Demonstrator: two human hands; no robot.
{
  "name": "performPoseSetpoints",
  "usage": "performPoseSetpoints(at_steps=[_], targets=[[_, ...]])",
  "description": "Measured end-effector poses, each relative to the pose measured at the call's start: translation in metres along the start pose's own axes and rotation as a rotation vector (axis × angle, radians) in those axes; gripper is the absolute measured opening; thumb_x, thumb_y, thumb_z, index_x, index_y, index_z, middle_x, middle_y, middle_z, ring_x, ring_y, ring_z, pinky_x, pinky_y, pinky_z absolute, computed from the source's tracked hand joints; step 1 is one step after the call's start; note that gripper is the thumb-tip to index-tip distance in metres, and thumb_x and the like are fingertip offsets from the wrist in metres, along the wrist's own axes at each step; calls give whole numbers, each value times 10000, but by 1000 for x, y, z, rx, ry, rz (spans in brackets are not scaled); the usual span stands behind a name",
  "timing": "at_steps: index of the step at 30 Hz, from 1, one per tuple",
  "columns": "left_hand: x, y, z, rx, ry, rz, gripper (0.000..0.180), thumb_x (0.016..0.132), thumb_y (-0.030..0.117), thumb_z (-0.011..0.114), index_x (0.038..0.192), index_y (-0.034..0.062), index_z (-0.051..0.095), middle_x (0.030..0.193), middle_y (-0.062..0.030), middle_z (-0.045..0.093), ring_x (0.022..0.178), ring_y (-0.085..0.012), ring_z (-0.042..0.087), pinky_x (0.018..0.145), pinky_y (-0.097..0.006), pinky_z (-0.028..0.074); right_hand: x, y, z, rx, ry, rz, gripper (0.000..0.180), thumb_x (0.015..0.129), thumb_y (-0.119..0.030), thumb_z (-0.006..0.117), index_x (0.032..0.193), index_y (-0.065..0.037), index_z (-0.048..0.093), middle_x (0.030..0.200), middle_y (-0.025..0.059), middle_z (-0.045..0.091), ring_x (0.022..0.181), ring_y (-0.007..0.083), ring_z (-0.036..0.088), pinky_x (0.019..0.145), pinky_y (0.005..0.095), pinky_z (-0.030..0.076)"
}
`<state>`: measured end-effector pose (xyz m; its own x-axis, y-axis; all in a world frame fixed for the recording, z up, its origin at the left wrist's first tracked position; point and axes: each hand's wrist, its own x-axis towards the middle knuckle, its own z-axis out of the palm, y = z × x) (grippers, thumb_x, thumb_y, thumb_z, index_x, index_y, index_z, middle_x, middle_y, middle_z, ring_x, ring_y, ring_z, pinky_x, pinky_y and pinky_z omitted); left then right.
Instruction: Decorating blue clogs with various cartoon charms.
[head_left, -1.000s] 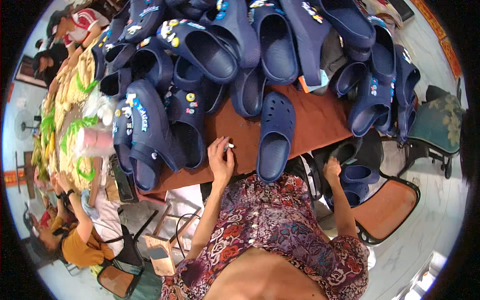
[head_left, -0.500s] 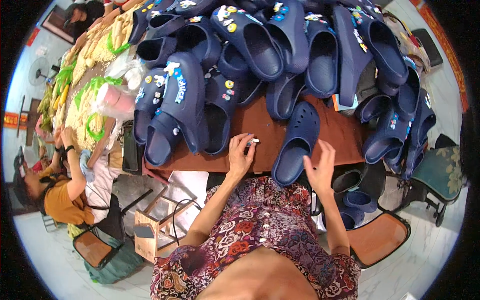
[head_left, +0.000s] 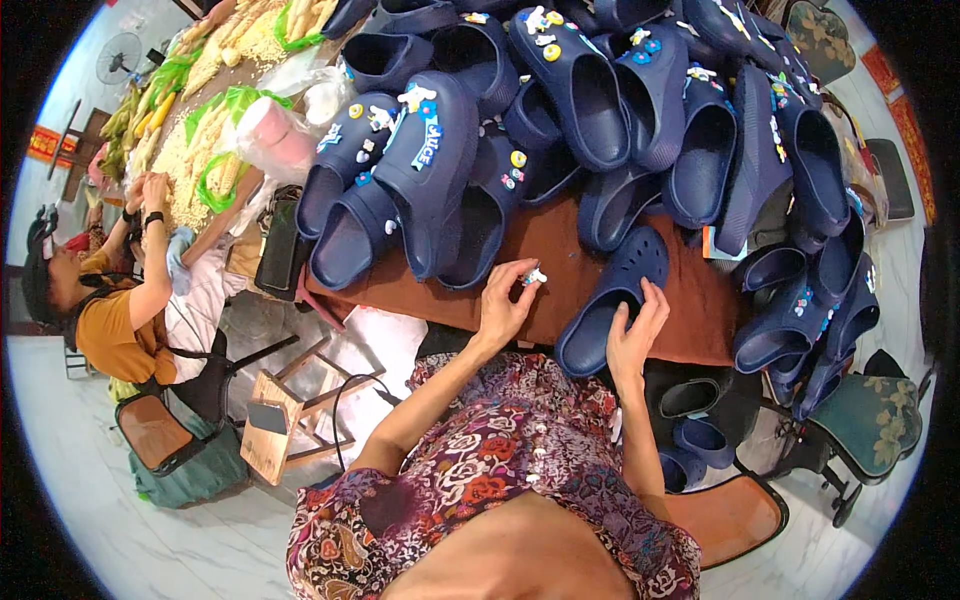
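A plain navy clog [head_left: 640, 262] with holes in its upper lies on the brown cloth [head_left: 540, 235] in front of me, toe pointing away. My right hand [head_left: 640, 335] grips its right side, the thumb at the rim of the opening. Just left of the clog, my left hand [head_left: 506, 308] pinches a small white and blue shoe charm [head_left: 536, 275] between thumb and forefinger. The charm is apart from the clog; its exact shape is too small to tell. Beyond both hands rises a pile of navy clogs [head_left: 590, 110], many carrying colourful charms.
More navy clogs [head_left: 790, 335] sit at the table's right side, others [head_left: 703, 440] below its edge. Chairs [head_left: 868, 420] flank me, with a wooden stool [head_left: 268, 448] at left. Over at the far left, a person in an orange top [head_left: 110, 335] works beside heaped corn [head_left: 175, 190].
My right hand has closed on the clog's side from beside it. My left hand, still pinching the charm, has tilted it up. The whole view has shifted and turned somewhat.
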<state>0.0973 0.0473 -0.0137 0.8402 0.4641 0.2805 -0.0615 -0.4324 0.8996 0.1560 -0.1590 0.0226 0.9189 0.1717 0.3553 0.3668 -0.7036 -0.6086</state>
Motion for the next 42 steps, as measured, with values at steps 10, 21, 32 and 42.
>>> performPoseSetpoints(at_steps=[10,21,32,42], targets=[[0,-9,20,139,-100,209,358,778,61,717,1123,34,628,1125,-137,634,1058,-320,561,898,-410,456,2,-38,-8,-16,-43,-245,297,840,-75,623,1137,-79,606,1179,117,536,1186,323,482,1020,458,314],[5,50,-43,192,230,215,283,776,-12,674,1054,41,651,1133,-149,583,1059,-300,554,899,-369,457,14,-59,12,-60,-160,-373,211,820,-90,624,1031,-102,632,1043,60,603,1098,259,543,983,449,307],[87,48,-120,-650,237,-346,412,951,208,580,1273,-30,488,1222,-98,576,1087,-165,549,960,-298,417,14,-64,34,-7,-325,-426,309,807,-88,653,1112,-75,606,1094,113,579,1082,276,526,969,448,332],[116,23,-131,-1269,161,-425,385,926,187,600,1247,-17,540,1237,-124,607,1138,-226,579,1032,-366,424,8,-53,40,-181,-437,-478,450,751,-105,698,1178,-27,577,1126,153,560,1104,319,505,1024,487,298]])
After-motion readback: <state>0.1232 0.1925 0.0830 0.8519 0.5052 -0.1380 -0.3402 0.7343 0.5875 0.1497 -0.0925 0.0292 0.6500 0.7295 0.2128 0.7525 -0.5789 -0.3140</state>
